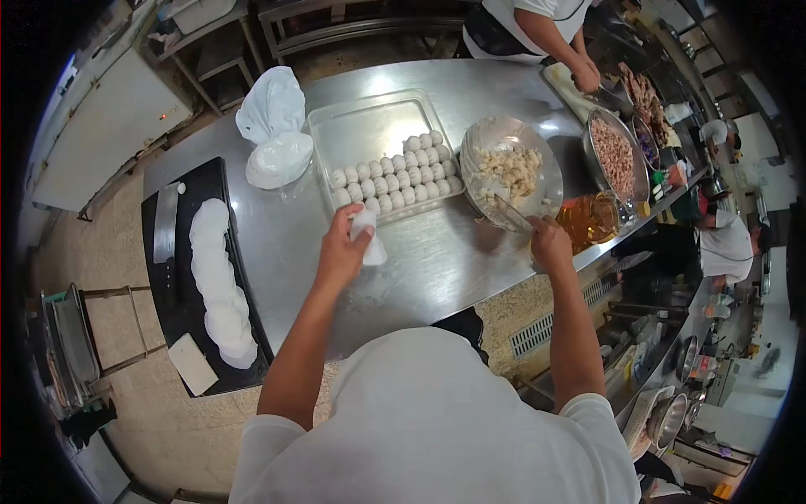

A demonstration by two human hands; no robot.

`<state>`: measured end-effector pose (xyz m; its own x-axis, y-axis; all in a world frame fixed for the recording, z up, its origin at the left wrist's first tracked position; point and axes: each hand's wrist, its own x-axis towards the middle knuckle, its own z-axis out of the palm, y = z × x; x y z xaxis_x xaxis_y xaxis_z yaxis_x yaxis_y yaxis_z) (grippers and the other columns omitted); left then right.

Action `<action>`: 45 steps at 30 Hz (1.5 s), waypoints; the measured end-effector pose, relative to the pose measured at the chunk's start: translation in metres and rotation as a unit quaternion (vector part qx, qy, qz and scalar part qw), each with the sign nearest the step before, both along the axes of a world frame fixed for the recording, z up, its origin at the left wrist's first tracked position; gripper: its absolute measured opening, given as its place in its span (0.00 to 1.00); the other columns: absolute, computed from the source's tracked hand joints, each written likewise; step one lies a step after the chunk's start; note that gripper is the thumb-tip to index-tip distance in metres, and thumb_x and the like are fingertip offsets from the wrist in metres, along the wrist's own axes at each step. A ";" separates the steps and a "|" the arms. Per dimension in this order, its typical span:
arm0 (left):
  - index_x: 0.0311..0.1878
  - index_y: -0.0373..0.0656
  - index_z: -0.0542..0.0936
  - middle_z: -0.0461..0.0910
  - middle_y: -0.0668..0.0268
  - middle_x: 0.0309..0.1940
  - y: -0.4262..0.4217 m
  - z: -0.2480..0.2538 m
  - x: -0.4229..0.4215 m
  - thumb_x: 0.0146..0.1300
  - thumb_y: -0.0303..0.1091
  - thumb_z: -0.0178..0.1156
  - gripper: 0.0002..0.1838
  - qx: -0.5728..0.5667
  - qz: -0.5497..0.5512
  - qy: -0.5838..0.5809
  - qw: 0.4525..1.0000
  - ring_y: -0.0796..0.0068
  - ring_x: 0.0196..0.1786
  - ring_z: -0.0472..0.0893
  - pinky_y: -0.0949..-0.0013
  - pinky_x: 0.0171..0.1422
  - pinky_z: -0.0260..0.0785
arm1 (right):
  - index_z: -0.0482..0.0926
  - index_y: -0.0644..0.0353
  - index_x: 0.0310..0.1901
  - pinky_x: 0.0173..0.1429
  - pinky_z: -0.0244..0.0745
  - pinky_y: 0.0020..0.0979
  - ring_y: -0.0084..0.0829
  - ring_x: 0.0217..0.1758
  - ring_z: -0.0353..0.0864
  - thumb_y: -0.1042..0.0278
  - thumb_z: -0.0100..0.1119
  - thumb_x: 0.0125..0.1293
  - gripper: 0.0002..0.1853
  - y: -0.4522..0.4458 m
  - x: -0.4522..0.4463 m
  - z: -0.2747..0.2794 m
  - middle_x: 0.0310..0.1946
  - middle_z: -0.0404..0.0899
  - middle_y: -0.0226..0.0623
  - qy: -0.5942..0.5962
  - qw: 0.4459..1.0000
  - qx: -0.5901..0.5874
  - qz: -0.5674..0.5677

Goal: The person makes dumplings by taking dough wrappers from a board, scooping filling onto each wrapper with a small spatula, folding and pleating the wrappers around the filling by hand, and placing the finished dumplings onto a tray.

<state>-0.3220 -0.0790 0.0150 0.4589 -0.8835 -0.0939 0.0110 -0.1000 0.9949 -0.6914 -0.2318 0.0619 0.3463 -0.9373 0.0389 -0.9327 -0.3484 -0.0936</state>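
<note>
My left hand (342,245) pinches a thin white dough wrapper (371,245), which hangs down just off the near edge of a clear tray (369,115). Rows of pleated round dumplings (393,182) fill the tray's near part. In my right hand (552,244) is a flat metal spatula (513,212), its blade tilted into the near side of a metal bowl (547,160). Pale, chunky filling (510,172) lies in that bowl. To the left, a long overlapping row of wrappers (220,277) rests on a black board (174,303).
A cleaver (165,227) and a white slab (193,365) lie on the board. White plastic bags (273,109) sit behind it. Right of the filling stand an amber oil jug (589,218) and a bowl of chopped meat (613,157). A co-worker (550,29) cuts at the far side.
</note>
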 end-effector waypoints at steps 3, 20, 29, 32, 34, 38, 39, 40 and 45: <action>0.56 0.40 0.75 0.82 0.62 0.43 0.020 0.004 -0.008 0.71 0.38 0.60 0.16 -0.028 -0.029 0.314 0.948 0.76 0.41 0.80 0.70 0.45 0.73 | 0.86 0.58 0.45 0.49 0.78 0.46 0.52 0.43 0.84 0.76 0.51 0.60 0.16 0.006 -0.002 -0.009 0.38 0.83 0.51 -0.071 0.996 -0.004 0.049; 0.61 0.38 0.74 0.77 0.55 0.58 0.027 0.019 -0.065 0.71 0.62 0.52 0.34 -0.068 -0.221 0.397 0.888 0.65 0.57 0.76 0.57 0.62 0.70 | 0.86 0.57 0.47 0.49 0.78 0.48 0.52 0.43 0.84 0.75 0.54 0.59 0.16 0.019 0.000 0.001 0.40 0.84 0.51 0.029 0.996 0.008 -0.082; 0.61 0.38 0.73 0.81 0.62 0.48 0.017 0.037 -0.057 0.64 0.33 0.67 0.24 -0.045 -0.075 0.119 0.989 0.71 0.49 0.80 0.67 0.59 0.72 | 0.86 0.53 0.46 0.49 0.78 0.47 0.51 0.43 0.83 0.74 0.54 0.61 0.14 0.026 -0.003 0.008 0.41 0.83 0.49 -0.059 0.997 -0.025 -0.048; 0.58 0.39 0.73 0.81 0.60 0.46 0.014 0.034 -0.049 0.67 0.36 0.64 0.21 -0.074 -0.092 0.309 0.944 0.66 0.51 0.82 0.65 0.58 0.73 | 0.86 0.53 0.46 0.47 0.79 0.46 0.50 0.42 0.83 0.75 0.56 0.60 0.14 0.028 0.003 0.018 0.41 0.82 0.46 -0.087 0.996 -0.026 -0.006; 0.55 0.40 0.74 0.82 0.59 0.45 0.013 0.042 -0.042 0.70 0.38 0.59 0.16 -0.057 -0.053 0.555 0.828 0.59 0.53 0.83 0.62 0.58 0.73 | 0.86 0.53 0.46 0.46 0.78 0.46 0.50 0.42 0.83 0.76 0.57 0.59 0.15 0.032 0.008 0.018 0.39 0.82 0.46 -0.075 0.997 -0.020 0.002; 0.51 0.41 0.75 0.82 0.58 0.45 0.017 0.027 -0.037 0.73 0.39 0.53 0.12 -0.069 -0.048 0.556 0.827 0.52 0.55 0.83 0.59 0.57 0.73 | 0.86 0.53 0.46 0.45 0.78 0.47 0.51 0.41 0.83 0.76 0.57 0.59 0.15 0.033 -0.002 0.008 0.39 0.81 0.45 -0.102 0.994 -0.020 0.026; 0.50 0.41 0.76 0.82 0.60 0.44 0.018 0.028 -0.036 0.73 0.39 0.55 0.12 -0.089 -0.079 0.515 0.849 0.57 0.53 0.83 0.62 0.56 0.73 | 0.86 0.53 0.46 0.45 0.78 0.47 0.51 0.41 0.83 0.76 0.57 0.59 0.15 0.035 0.001 0.012 0.39 0.81 0.45 -0.102 0.994 -0.018 0.028; 0.49 0.41 0.77 0.82 0.62 0.43 0.018 0.029 -0.035 0.72 0.38 0.56 0.11 -0.108 -0.112 0.473 0.867 0.62 0.51 0.84 0.64 0.56 0.72 | 0.86 0.53 0.45 0.45 0.78 0.47 0.51 0.41 0.83 0.76 0.57 0.59 0.14 0.037 0.003 0.019 0.39 0.81 0.46 -0.103 0.995 -0.016 0.010; 0.52 0.39 0.78 0.81 0.68 0.44 0.015 0.043 -0.037 0.70 0.33 0.61 0.12 -0.046 -0.171 0.188 0.966 0.78 0.46 0.80 0.71 0.54 0.71 | 0.86 0.54 0.44 0.46 0.78 0.47 0.53 0.42 0.83 0.75 0.55 0.60 0.14 0.035 0.000 0.004 0.41 0.82 0.48 -0.091 0.995 -0.014 -0.038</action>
<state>-0.3586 -0.0639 0.0583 0.0874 -0.9900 -0.1111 0.3546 -0.0733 0.9321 -0.6911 -0.1973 0.0662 0.2594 -0.9581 0.1212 -0.9248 -0.2826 -0.2545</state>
